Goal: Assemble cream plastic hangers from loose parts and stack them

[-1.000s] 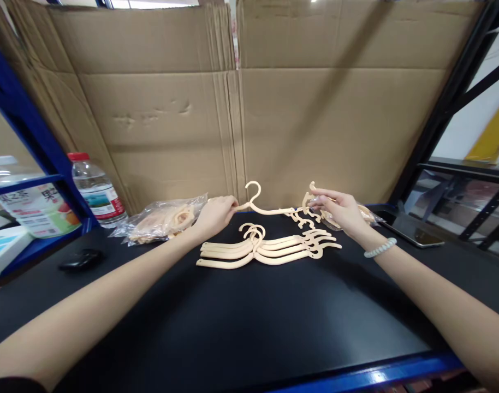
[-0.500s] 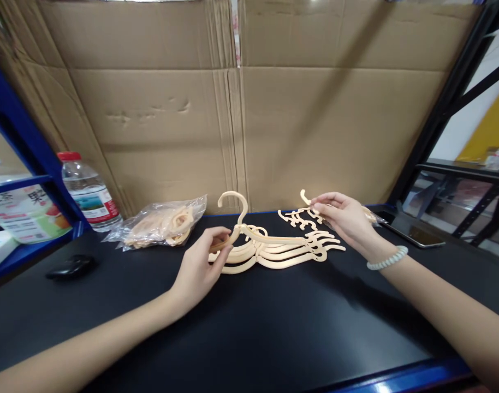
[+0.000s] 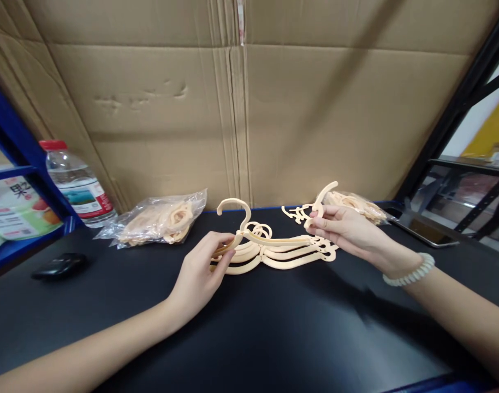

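One fruit-printed container [image 3: 22,204] stood at the far left by the blue rack [image 3: 39,183], its contents hidden by the label. Right of it, a black computer mouse [image 3: 61,266] lay in front of a red-capped clear plastic bottle [image 3: 78,180] holding some clear liquid. Next, a clear plastic bag [image 3: 153,221] held a jumble of beige plastic parts. The left hand [image 3: 204,267] pinched one side of a beige clothes hanger [image 3: 274,240], hook up, above a row of similar hangers [image 3: 288,264] on the black tabletop [image 3: 249,338]. Small beige hooked pieces [image 3: 296,213] lay behind its far end. The right hand [image 3: 351,232] gripped a curved beige piece [image 3: 324,192] between thumb and fingers. Behind that hand, a second plastic bag [image 3: 360,206] contained more beige parts, beside a smartphone [image 3: 427,230].
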The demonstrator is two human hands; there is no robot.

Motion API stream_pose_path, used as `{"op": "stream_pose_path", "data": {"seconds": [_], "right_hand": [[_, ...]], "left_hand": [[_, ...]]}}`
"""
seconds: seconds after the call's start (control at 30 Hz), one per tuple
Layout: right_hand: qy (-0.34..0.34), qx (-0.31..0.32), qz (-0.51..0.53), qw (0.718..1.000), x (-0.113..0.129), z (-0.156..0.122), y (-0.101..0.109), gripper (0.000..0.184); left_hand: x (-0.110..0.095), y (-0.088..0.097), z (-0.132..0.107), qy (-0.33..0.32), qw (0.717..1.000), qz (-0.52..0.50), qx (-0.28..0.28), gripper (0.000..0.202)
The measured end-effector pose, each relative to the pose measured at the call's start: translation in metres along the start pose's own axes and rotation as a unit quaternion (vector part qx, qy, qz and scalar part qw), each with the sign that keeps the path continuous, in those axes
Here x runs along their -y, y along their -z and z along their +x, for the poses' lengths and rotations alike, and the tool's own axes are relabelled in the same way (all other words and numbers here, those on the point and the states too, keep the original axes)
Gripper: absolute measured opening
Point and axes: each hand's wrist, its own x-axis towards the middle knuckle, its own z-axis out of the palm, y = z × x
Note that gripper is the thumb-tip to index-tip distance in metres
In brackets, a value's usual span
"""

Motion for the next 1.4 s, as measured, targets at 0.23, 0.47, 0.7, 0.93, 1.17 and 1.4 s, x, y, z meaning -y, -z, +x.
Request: {"op": "stream_pose_path", "data": {"seconds": [0.23, 0.47, 0.7, 0.93, 1.17, 1.4], "right_hand": [[-0.068, 0.071, 0.017, 0.995, 0.0075, -0.0009, 0.0052, 0.021], [-0.079, 0.091, -0.002, 0.993, 0.0098, -0.0035, 0.0016, 0.020], [-0.120, 0.114, 0.017, 0.986, 0.0075, -0.0063, -0.0014, 0.027], [-0.145, 0.099, 0.037, 0.984, 0.0032, -0.0050, -0.0022, 0.027], [-0.149, 0.103, 0.021, 0.983, 0.0045, -0.0044, -0.0016, 0.022], [-0.154, 0.108, 0.036, 0.981, 0.0069, -0.0046, -0.0019, 0.024]], "left_hand": [[0.0001, -0.0007, 0.0010, -0.002, 1.000, 0.006, -0.007, 0.011], [-0.0011, -0.0008, 0.0009, -0.016, 1.000, 0.004, -0.017, 0.010], [-0.0027, -0.0005, 0.0013, -0.026, 0.999, 0.003, -0.019, 0.011], [-0.0031, -0.0005, 0.0010, -0.032, 0.999, -0.001, -0.019, 0.011], [-0.0037, 0.0013, -0.0010, -0.043, 0.999, 0.001, -0.023, 0.011], [-0.0031, 0.0008, 0.0005, -0.048, 0.998, 0.012, -0.026, 0.010]]}}
